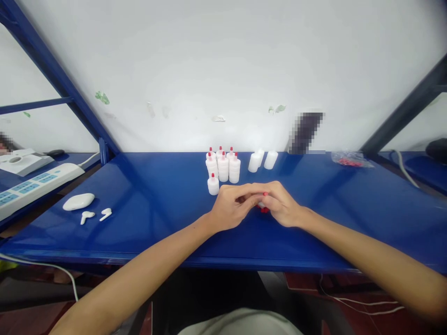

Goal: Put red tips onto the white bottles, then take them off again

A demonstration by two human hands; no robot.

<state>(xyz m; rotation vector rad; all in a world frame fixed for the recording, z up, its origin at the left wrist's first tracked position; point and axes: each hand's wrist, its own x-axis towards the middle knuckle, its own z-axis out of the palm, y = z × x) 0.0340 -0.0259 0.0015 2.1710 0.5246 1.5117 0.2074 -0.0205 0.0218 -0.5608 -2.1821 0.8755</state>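
Observation:
My left hand (231, 207) and my right hand (280, 203) meet over the middle of the blue table (146, 195), fingers curled together around a small white bottle with a red cap (262, 205); most of it is hidden. Just behind my hands stands a cluster of several white bottles with red caps (223, 166), one of them a little forward (213, 184). To their right stand white bottles without caps (261, 159).
A clear bag of red caps (349, 159) lies at the back right. A white earbud case (78, 201) and two earbuds (96, 216) lie at the left. A power strip (31, 186) sits on the left bench. Blue frame struts slant on both sides.

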